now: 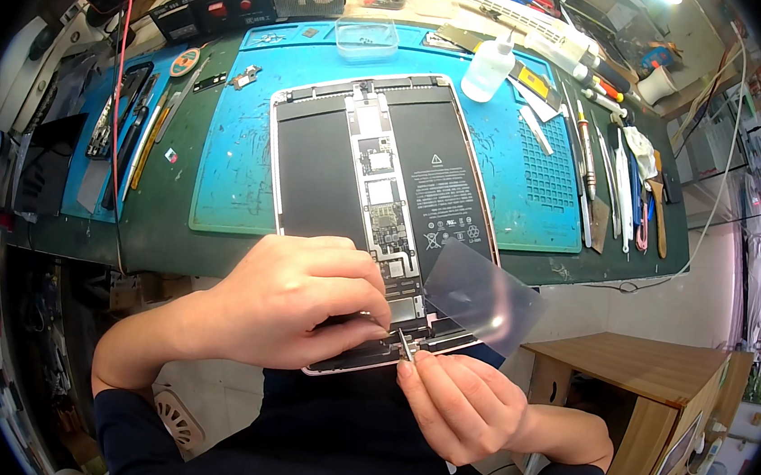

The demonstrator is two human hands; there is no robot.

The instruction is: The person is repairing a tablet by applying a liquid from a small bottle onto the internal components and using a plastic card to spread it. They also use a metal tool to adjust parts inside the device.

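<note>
An opened tablet (445,166) lies tilted across the bench's front edge, its black battery cells and central circuit board bare. Over its lower left part, my left hand (302,303) is closed, thumb and forefinger pinched close to the board's lower end; what they hold, if anything, is hidden. My right hand (465,403) grips metal tweezers (404,346), whose tips reach the connectors at the tablet's near end. A clear plastic sheet (488,301) sticks out over the tablet's lower right edge, just above my right hand.
Beneath the tablet's far part is a blue work mat (238,153). A clear tray (366,42) and white squeeze bottle (488,70) stand behind it. Tweezers, brushes and screwdrivers line the right side; more tools lie left. A wooden cabinet (631,368) stands at the lower right.
</note>
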